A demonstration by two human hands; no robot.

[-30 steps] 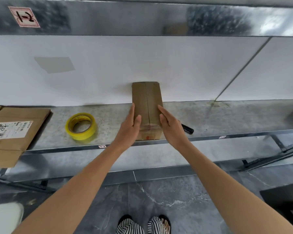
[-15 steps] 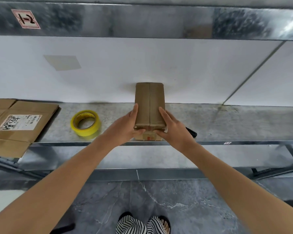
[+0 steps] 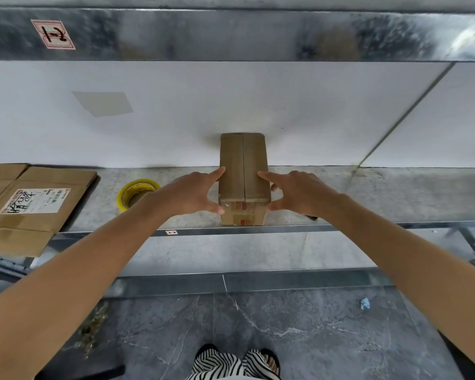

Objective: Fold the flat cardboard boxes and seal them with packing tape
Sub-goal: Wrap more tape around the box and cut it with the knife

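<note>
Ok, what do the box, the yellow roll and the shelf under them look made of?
Box: brown cardboard, matte, with a seam along the top; glossy tape patches on its near end. Yellow roll: shiny plastic-looking packing tape; core unclear. Shelf: probably galvanised sheet metal, dull mottled grey with a brighter front edge.

The person's left hand [image 3: 192,193] and right hand [image 3: 299,192] are bare, as are both forearms, which run uncovered to the lower corners of the view. At the bottom edge are loose trousers [image 3: 220,364] in a black-and-white zigzag stripe. Under their hems sit dark open-toed sandals [image 3: 275,359], with the toes of the right foot showing.
</note>
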